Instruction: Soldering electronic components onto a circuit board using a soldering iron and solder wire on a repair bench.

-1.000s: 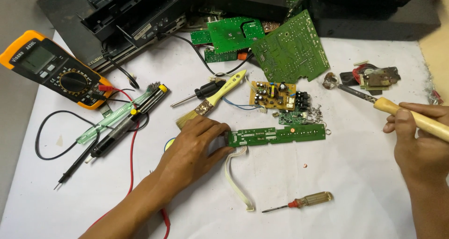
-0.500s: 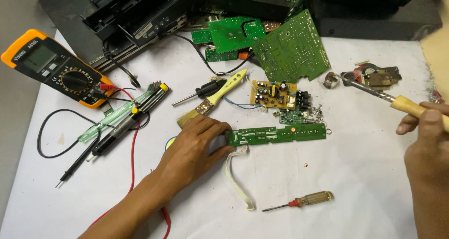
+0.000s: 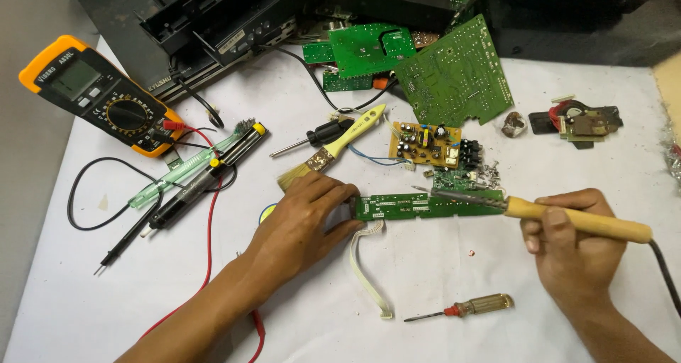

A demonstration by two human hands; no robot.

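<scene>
Right hand [image 3: 571, 246] grips soldering iron [image 3: 567, 217], tip pointing left.

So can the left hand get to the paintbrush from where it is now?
Probably yes. The left hand rests on the end of the long green board, and the paintbrush lies just beyond its fingers with nothing between them.

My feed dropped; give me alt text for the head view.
The right hand holds a soldering iron, tip over a long green circuit board that the left hand steadies on the white table; a small screwdriver lies nearby.
</scene>
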